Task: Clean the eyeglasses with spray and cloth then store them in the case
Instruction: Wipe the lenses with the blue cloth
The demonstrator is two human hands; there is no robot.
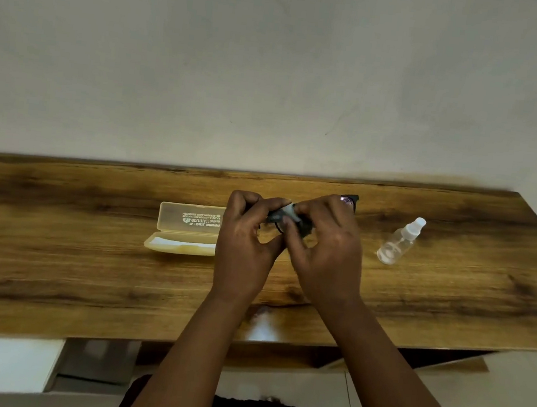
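Observation:
Both hands meet above the middle of the wooden table (55, 263). My left hand (244, 244) and my right hand (325, 252) together hold black-framed eyeglasses (350, 201), whose right end sticks out past my right fingers. A small grey cloth (287, 212) is pinched between the fingers of both hands against the frame. Most of the glasses are hidden by my fingers. A pale translucent case (185, 229) lies open to the left of my hands. A clear spray bottle (399, 242) with a white cap lies tilted on the table to the right.
The table's far edge meets a plain wall (274, 71). Its near edge runs just below my forearms, with white furniture (1, 364) beneath on the left.

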